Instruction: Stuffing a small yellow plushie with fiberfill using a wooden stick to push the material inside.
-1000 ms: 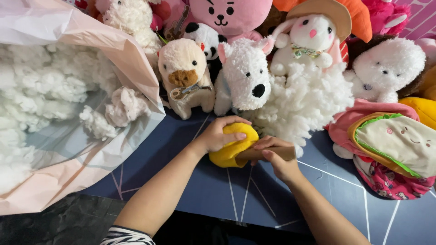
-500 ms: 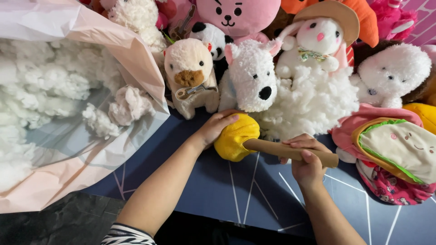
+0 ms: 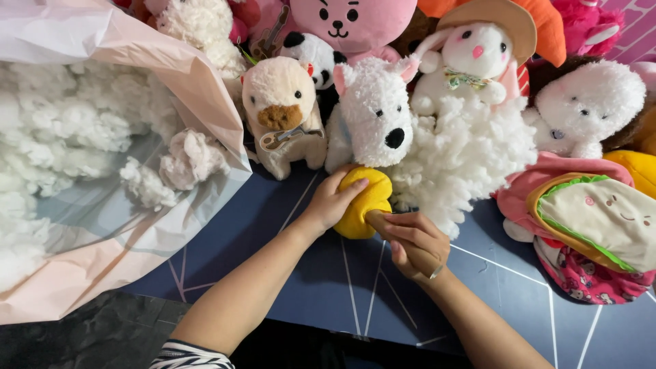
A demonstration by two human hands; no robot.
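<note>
Stuffing, white and fluffy, fills the big pink-and-clear plastic bag (image 3: 102, 225) that takes up the left side of my view, its mouth spilling clumps toward the middle. Next in size is the dark blue tabletop with thin white lines (image 3: 492, 287), which I see under both arms. A loose heap of white fibre fill (image 3: 465, 160) sits on it just right of centre, at the feet of a row of plush animals along the far edge: a pink round-faced plush (image 3: 355, 24), a white rabbit plush in a tan hat (image 3: 471, 58), a fluffy white dog plush (image 3: 372, 113), a beige capybara plush with a little guitar (image 3: 283, 113) and a white bear plush (image 3: 584, 109). A flat, unstuffed pink and green plush skin (image 3: 594, 219) lies at the right.

My left hand (image 3: 333, 199) wraps over the small yellow plush shell (image 3: 362, 201), fingers curled around its top and side in a firm grasp. That shell rests on the tabletop, right below the white dog and touching the fibre heap. My right hand (image 3: 413, 242) is closed in a fist around a wooden stick (image 3: 374, 220), whose visible end presses into the yellow shell's lower side; most of the stick is hidden inside my grip.
</note>
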